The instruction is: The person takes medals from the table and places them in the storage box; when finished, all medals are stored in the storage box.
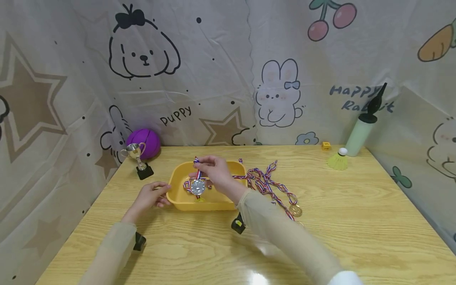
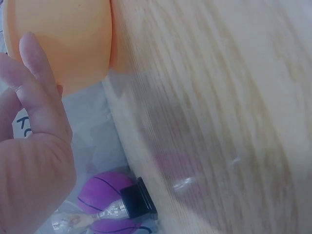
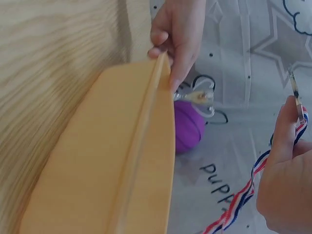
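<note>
In the head view, my right hand (image 1: 216,171) pinches the striped ribbon of a silver medal (image 1: 198,187), which hangs over a yellow plastic basin (image 1: 210,206). Seen from the right wrist, the medal (image 3: 295,87) is edge-on beside the fingers, with its red, white and blue ribbon (image 3: 239,200) trailing down. My left hand (image 1: 154,194) holds the basin's left end, with the rim between thumb and fingers. More striped ribbon (image 1: 187,185) lies inside the basin; part of the inside is hidden by my right hand and forearm.
Right of the basin lie tangled medal ribbons (image 1: 263,182) with a gold medal (image 1: 295,210). A small trophy cup (image 1: 142,166) and purple ball (image 1: 147,140) stand back left. Back right are a yellow shuttlecock (image 1: 338,160), a yellow cube (image 1: 325,146) and a green hand pump (image 1: 360,134).
</note>
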`<state>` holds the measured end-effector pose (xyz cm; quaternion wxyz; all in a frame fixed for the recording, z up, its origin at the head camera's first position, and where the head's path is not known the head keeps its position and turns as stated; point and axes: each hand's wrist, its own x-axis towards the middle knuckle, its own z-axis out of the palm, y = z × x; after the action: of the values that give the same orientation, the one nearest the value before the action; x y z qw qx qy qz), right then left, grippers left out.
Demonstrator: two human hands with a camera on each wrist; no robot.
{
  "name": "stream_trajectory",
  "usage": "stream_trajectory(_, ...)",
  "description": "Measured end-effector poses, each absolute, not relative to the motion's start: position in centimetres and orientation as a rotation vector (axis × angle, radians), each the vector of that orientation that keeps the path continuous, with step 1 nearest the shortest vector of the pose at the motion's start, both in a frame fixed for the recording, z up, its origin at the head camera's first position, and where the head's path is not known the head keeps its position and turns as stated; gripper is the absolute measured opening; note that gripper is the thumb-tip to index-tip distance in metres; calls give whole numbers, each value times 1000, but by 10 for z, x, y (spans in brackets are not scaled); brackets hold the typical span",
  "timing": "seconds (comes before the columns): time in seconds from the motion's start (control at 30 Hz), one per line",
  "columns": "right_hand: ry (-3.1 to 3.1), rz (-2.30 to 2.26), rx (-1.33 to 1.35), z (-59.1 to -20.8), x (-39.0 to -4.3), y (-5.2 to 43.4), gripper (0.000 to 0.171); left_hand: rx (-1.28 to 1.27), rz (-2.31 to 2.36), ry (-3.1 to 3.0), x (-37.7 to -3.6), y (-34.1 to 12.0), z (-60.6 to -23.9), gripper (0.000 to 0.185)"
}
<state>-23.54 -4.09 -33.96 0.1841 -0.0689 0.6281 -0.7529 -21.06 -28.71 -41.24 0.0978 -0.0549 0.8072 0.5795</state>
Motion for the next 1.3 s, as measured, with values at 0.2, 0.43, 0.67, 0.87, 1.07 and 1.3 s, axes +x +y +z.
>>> stream_trajectory(0.2,1756,-2120,-235,-332,-228,-54,19,-162,1676,2422,-210,-288,-412,50)
stream_trajectory(0.43,1767,-2125,-170,-346,-233,-54,15,-160,1699,2415,-210,-289,-415,50)
stream_trajectory(0.67,1898,-2085,-77,-368,-246,-47,14,-157,1717,2404,-208,-289,-415,49)
stream_trajectory(0.87,1997,-2049,-48,-385,-250,-44,17,-164,1732,2397,-208,-289,-414,48)
stream_trajectory(1.07,2000,-2035,-4,-401,-252,-42,17,-176,1728,2397,-208,-289,-415,48)
stream_trajectory(1.3,2042,-2038,83,-410,-258,-40,17,-172,1738,2384,-209,-288,-416,49)
